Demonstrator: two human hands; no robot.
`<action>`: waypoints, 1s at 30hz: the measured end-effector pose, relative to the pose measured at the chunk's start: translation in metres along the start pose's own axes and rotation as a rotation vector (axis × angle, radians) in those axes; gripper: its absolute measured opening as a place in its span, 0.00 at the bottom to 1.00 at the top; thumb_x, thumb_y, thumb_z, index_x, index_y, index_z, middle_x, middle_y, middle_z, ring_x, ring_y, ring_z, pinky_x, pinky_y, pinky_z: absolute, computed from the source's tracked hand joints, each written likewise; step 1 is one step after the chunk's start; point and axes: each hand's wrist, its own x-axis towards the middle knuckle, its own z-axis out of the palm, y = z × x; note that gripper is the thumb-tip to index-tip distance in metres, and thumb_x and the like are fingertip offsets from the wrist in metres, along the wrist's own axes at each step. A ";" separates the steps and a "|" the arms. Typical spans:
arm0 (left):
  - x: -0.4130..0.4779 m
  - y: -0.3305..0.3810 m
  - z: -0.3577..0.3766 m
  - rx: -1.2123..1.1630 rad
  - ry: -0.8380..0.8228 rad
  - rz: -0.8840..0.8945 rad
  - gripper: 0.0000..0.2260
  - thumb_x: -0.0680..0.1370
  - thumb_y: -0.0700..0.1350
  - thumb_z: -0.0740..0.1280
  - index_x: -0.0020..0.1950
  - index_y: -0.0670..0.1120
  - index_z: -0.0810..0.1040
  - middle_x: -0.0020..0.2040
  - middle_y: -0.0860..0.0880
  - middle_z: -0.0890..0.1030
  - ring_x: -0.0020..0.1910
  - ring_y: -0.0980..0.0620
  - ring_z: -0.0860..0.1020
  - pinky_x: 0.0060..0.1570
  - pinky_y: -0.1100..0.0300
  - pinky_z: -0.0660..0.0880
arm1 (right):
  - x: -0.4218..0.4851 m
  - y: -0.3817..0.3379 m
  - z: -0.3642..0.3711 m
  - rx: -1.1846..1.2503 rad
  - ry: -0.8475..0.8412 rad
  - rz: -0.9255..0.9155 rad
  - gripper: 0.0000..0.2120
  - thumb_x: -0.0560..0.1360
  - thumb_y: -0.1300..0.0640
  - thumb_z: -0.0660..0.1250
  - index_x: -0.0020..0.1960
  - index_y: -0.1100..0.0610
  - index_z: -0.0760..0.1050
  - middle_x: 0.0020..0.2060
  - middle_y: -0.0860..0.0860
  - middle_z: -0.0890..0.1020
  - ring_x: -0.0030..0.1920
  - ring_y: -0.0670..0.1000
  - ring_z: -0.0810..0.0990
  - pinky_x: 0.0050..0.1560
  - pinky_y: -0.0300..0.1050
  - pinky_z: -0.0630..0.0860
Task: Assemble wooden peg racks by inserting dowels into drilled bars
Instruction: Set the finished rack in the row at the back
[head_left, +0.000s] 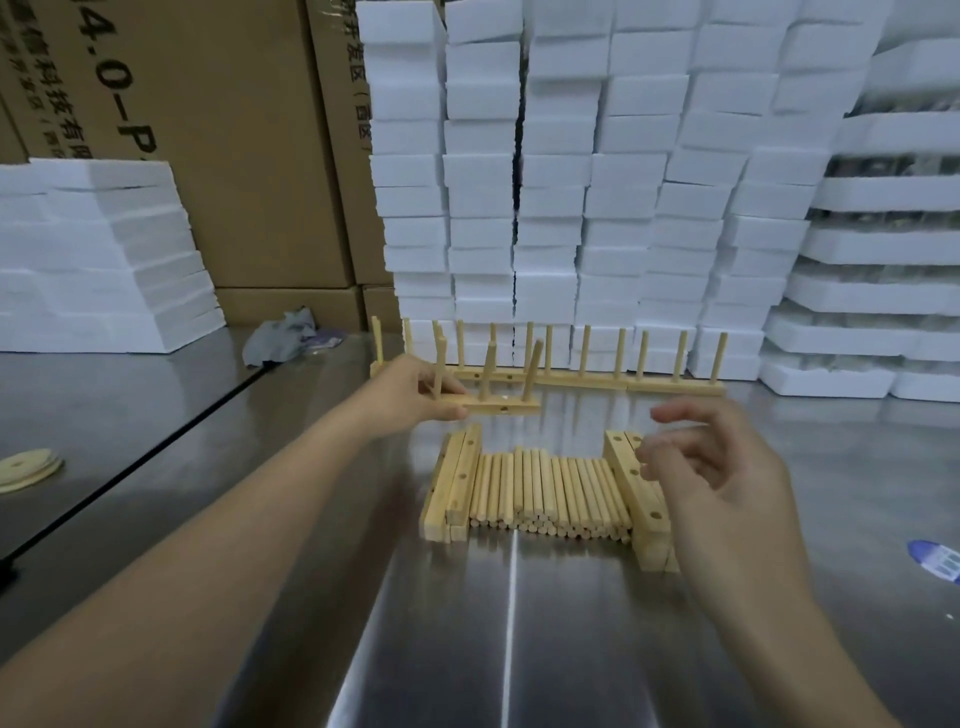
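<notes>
Standing at twelve o'clock on the steel table (311, 597), finished racks (670, 387) show work done; the loose dowels (550, 493) and drilled bars (461, 480) at centre show plenty left. The left hand (415, 392) grips a three-dowel rack (514, 406) at eleven o'clock, while the right hand (727, 478), at three, hovers with fingers loosely spread, empty.

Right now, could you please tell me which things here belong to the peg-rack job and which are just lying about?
Job: held rack, loose dowels, drilled bars, finished racks at the back.
Lying about: crumpled bag, pale discs, foam blocks, cardboard boxes.
</notes>
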 end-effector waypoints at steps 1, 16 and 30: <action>0.013 -0.008 0.005 0.006 -0.003 -0.029 0.11 0.75 0.48 0.80 0.58 0.50 0.89 0.51 0.54 0.87 0.49 0.58 0.83 0.56 0.55 0.78 | -0.001 0.001 0.002 -0.009 -0.025 -0.017 0.12 0.79 0.60 0.70 0.52 0.42 0.79 0.37 0.49 0.84 0.41 0.50 0.84 0.37 0.36 0.78; 0.098 -0.043 0.054 -0.061 0.087 -0.064 0.26 0.71 0.53 0.84 0.64 0.57 0.77 0.53 0.55 0.82 0.51 0.55 0.82 0.46 0.60 0.79 | -0.014 -0.002 0.010 -0.161 -0.178 -0.123 0.04 0.78 0.46 0.67 0.51 0.43 0.80 0.29 0.48 0.81 0.34 0.50 0.82 0.35 0.49 0.79; 0.123 -0.042 0.062 0.080 0.206 -0.178 0.10 0.74 0.47 0.82 0.49 0.48 0.83 0.46 0.49 0.85 0.47 0.49 0.84 0.51 0.52 0.82 | -0.015 0.004 0.013 -0.224 -0.292 -0.170 0.05 0.75 0.52 0.69 0.49 0.44 0.80 0.26 0.50 0.80 0.26 0.50 0.77 0.31 0.41 0.73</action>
